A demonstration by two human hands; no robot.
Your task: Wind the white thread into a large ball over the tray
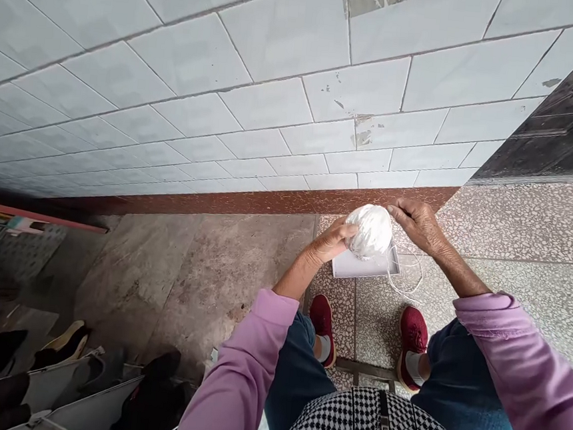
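A ball of white string [369, 231] is gripped in my left hand [335, 239], thumb across its near side and fingers behind it. Close to the ball's upper right side, my right hand [416, 225] is closed in a pinch on the string. The strand itself is hardly visible at the fingertips. Loose string [420, 275] loops down on the right of the ball toward the floor. Below the ball, a shallow, pale open box [362, 268] sits on the floor, partly hidden by the ball and my left hand.
A white tiled wall [276, 104] with a red-brown base strip rises ahead. Dark door panels [570, 126] stand at the right. My red shoes [413, 330] are on the speckled floor [531, 223]. Compartments with shoes [62, 342] lie at the lower left.
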